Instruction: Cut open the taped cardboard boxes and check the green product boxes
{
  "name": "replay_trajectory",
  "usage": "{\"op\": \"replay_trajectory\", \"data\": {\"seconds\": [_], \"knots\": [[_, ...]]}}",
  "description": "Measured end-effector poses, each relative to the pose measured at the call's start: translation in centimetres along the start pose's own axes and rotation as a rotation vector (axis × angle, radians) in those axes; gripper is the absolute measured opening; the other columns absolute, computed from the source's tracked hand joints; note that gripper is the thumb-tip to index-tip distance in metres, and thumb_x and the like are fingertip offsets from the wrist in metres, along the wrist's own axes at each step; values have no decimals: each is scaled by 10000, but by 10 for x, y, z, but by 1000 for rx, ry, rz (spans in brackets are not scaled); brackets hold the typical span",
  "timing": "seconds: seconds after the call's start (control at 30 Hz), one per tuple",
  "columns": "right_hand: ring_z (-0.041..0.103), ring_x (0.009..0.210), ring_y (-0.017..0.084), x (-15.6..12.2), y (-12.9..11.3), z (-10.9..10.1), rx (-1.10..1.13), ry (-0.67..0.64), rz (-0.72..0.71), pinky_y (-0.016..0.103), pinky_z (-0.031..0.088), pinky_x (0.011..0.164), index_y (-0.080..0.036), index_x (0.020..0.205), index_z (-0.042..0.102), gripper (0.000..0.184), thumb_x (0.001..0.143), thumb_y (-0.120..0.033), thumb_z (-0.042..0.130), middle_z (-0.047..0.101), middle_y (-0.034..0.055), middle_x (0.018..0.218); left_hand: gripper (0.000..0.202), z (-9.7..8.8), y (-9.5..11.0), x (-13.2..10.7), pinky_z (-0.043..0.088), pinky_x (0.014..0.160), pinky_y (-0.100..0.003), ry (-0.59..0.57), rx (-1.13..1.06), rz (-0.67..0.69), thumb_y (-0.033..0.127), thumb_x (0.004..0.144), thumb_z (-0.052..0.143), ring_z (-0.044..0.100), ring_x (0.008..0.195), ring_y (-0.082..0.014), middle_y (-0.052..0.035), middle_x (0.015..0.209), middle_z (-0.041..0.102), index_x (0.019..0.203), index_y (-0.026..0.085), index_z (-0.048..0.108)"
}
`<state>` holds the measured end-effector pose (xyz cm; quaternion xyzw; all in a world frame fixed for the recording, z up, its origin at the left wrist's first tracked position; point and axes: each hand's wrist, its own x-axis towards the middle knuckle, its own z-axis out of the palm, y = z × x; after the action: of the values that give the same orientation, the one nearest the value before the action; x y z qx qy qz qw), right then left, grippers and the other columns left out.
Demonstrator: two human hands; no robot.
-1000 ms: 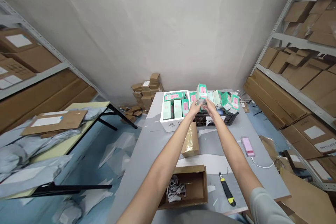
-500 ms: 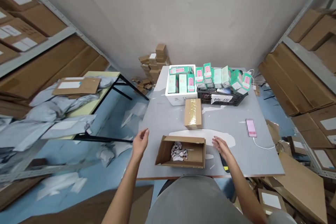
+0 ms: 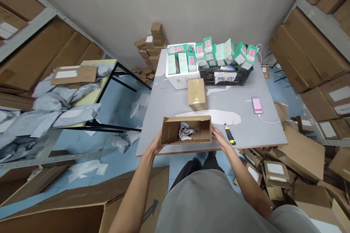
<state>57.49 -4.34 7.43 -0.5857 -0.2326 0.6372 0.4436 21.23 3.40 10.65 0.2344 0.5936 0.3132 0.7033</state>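
Note:
An open brown cardboard box (image 3: 175, 136) with crumpled paper (image 3: 186, 131) inside sits at the near edge of the grey table (image 3: 169, 102). My left hand (image 3: 156, 144) grips the box's left end. My right hand (image 3: 220, 139) presses against its right end. The box is tipped slightly toward me. A yellow-and-black utility knife (image 3: 229, 134) lies just right of my right hand.
A taped brown parcel (image 3: 197, 94) stands behind the open box. Further back are a white foam bin (image 3: 181, 79) and a black basket (image 3: 225, 76), both holding green cartons. A phone (image 3: 256, 105) on a cable lies at right. Cardboard litters the floor and shelves line both sides.
My hands left the green cartons at the back, came to the near edge and took hold of the open box at both ends. The view moved back from the table.

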Motion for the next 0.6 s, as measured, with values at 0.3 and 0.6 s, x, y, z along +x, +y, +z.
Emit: {"op": "replay_trajectory", "data": {"seconds": [0.3,0.6], "knots": [[648,1514,321,-125,34,-53,57,163,-239,515,512,1270,-336,1350,825,669,811,-732,862,742,45,1590,609,17,-64,-79,700,998,-416,-156,-69,36,670,1039,660,823,1224,-355,-138,1281,864,1400,193,773],[674,1460,348,-282,81,-122,44,519,-329,498,550,1213,-306,1247,853,620,794,-730,859,808,47,1476,588,115,-136,-116,658,1106,-465,-458,-13,111,627,916,787,781,1293,-379,-125,1188,874,1267,155,783]]}}
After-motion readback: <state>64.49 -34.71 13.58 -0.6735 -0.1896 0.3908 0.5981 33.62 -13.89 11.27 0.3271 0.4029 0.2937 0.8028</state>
